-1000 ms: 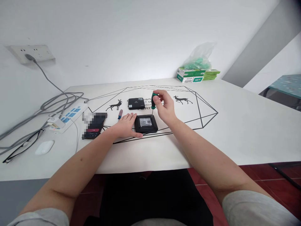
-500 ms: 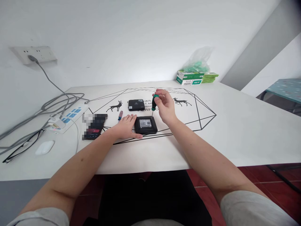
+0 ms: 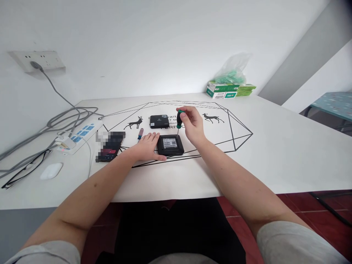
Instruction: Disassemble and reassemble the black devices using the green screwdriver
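Currently, right grip (image 3: 194, 126): pinched narrow on the green-handled screwdriver (image 3: 179, 119), thumb and fingers around the handle.
Shaft: nearly upright, slight lean, tip down at the far right corner of the black device (image 3: 170, 143). Can't tell if it sits in a screw; too small.
Left grip (image 3: 147, 147): palm down, fingers spread wide, nothing held. Lies along the device's left side, thumb by the near edge. Looks like contact, not certain.
Device: flat on the table (image 3: 275, 154), sticker up, between my 2 grips. I judge it light, stiff plastic, likely to skid or spin on that smooth top under twist. Best hold: side edges and corners, off the sticker. Shell probably tough, though a slipped tip could scratch it.
Screwdriver: rigid, light, handle should grip well. Hold it high, in line with the shaft; a slanted push could skate.
Smaller black box (image 3: 159, 121): just behind the device, limits room past its far edge.
Other screwdriver (image 3: 140, 134): just beyond my left fingertips, might roll if nudged.
Phone (image 3: 112, 146): left of my left grip, near, screen partly pixelated.
Power strip (image 3: 82, 136): farther left, grey cables (image 3: 59, 96) behind it, well apart from the work.
White case (image 3: 51, 171): far left, near side.
Green boxes (image 3: 222, 88): back right, plastic bag (image 3: 233, 71) on top, out of the way.
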The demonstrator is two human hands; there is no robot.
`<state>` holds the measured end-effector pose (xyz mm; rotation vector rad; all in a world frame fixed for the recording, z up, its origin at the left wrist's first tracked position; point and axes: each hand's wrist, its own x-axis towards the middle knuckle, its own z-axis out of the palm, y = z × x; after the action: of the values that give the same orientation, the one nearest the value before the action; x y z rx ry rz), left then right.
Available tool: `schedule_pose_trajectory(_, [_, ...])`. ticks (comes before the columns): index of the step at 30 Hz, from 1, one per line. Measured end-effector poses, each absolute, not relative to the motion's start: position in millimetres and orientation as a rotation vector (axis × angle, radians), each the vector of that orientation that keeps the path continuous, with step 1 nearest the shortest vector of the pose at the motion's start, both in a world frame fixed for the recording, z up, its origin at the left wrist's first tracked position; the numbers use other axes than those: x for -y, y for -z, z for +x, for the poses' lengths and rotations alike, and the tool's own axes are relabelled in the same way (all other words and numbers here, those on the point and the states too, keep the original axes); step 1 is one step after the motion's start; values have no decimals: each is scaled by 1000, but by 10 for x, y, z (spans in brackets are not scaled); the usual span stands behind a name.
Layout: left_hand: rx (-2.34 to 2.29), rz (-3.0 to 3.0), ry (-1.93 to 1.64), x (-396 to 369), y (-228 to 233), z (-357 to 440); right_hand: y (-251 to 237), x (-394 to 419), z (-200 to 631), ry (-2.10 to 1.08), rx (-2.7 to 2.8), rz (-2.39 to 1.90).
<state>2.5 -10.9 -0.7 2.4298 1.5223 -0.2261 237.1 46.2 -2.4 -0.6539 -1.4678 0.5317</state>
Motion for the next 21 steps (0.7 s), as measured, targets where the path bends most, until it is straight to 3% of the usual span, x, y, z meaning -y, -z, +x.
schedule_pose_trajectory(9, [-1523, 2408, 242, 122, -25, 38, 12, -494, 2396, -371, 1499, -730])
schedule_pose_trajectory(21, [-1521, 2386, 240, 143, -57, 39, -12, -506, 2435, -578, 1529, -641])
